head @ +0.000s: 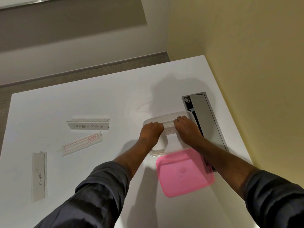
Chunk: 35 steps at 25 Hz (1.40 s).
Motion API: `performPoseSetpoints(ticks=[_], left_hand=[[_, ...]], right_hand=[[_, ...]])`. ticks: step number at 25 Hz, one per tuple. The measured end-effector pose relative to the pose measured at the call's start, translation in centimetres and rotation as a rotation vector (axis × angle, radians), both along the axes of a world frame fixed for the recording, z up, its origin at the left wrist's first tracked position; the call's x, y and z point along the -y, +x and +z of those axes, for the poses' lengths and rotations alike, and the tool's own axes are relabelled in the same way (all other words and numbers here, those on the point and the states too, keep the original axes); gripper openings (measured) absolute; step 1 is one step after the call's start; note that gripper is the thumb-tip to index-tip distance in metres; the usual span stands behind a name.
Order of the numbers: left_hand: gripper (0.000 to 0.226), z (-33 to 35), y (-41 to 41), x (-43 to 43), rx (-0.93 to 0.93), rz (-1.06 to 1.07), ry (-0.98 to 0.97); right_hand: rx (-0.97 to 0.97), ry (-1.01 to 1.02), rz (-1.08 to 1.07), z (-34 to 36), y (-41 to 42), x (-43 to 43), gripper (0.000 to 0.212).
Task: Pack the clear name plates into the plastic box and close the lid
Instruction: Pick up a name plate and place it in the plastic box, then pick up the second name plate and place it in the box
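Clear name plate marked "DOG" [169,131] held by left hand [152,131] and right hand [186,127] inside clear plastic box [154,153], translucent pink lid [182,173] laid alongside on white counter [98,102], three name plates left apart

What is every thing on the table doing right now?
Plastic box: open, on the table.
Pink lid: off, lying beside the box.
DOG plate: held in the box by both hands.
SUPERMAN plate: on the table, unpacked.
Red-lined plate: on the table, unpacked.
ELEPHANT plate: on the table, unpacked.
Left hand: gripping the DOG plate.
Right hand: gripping the DOG plate.
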<state>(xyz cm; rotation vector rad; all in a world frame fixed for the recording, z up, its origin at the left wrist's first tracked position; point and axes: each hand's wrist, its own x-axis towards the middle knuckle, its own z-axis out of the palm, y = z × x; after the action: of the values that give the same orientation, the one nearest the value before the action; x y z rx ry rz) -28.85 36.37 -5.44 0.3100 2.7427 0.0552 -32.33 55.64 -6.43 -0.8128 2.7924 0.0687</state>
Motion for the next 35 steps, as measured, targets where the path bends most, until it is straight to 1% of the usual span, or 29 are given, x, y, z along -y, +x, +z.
performPoseSetpoints(ticks=[3,5,7,8,10,12,15,17,22,24,26,28,30,32,35], left_hand=[[0.030,0.5,0.5,-0.2,-0.033,0.007,0.021],[0.028,0.9,1.0,-0.2,-0.083,0.015,0.060],[0.021,1.7,1.6,-0.1,-0.149,0.030,0.127],[0.016,2.2,2.1,0.2,-0.188,0.044,0.163],[0.018,3.0,2.3,0.2,-0.275,0.098,0.255],[0.022,4.4,3.4,1.4,-0.373,0.201,0.349],[0.025,6.0,5.0,3.9,-0.473,0.436,0.499],[0.026,6.5,6.6,6.1,-0.479,0.558,0.549],[0.023,6.1,11.2,13.7,-0.479,0.799,0.575],[0.022,5.5,13.0,17.5,-0.461,0.954,0.628],[0.024,4.5,14.9,21.6,-0.409,1.136,0.676],[0.028,3.6,16.9,25.5,-0.383,1.254,0.652],[0.031,2.8,18.5,28.5,-0.390,1.332,0.606],[0.032,1.9,19.7,31.1,-0.368,1.412,0.600],[0.038,0.5,20.4,33.9,-0.253,1.463,0.618]], right_hand=[[-0.030,-0.059,-0.009,0.1,0.6,-0.2,0.027],[-0.029,-0.100,-0.035,0.3,0.9,-0.2,0.029],[-0.017,-0.138,-0.106,0.9,1.5,0.2,0.024],[-0.016,-0.169,-0.157,1.3,2.1,0.6,0.026],[-0.006,-0.263,-0.263,1.8,2.6,1.0,0.029],[-0.014,-0.381,-0.319,2.9,3.8,2.5,0.031],[-0.027,-0.505,-0.366,4.8,5.0,5.4,0.031],[-0.025,-0.548,-0.364,6.0,6.1,7.6,0.029],[0.036,-0.633,-0.324,8.1,8.9,13.6,0.027],[0.146,-0.628,-0.311,8.0,9.4,16.2,0.033],[0.346,-0.575,-0.346,7.3,9.5,18.9,0.046],[0.499,-0.530,-0.387,6.3,9.8,21.7,0.057],[0.575,-0.517,-0.405,5.1,10.1,24.2,0.063],[0.646,-0.529,-0.440,4.1,10.5,26.5,0.066],[0.729,-0.580,-0.525,2.8,10.6,29.4,0.069]])
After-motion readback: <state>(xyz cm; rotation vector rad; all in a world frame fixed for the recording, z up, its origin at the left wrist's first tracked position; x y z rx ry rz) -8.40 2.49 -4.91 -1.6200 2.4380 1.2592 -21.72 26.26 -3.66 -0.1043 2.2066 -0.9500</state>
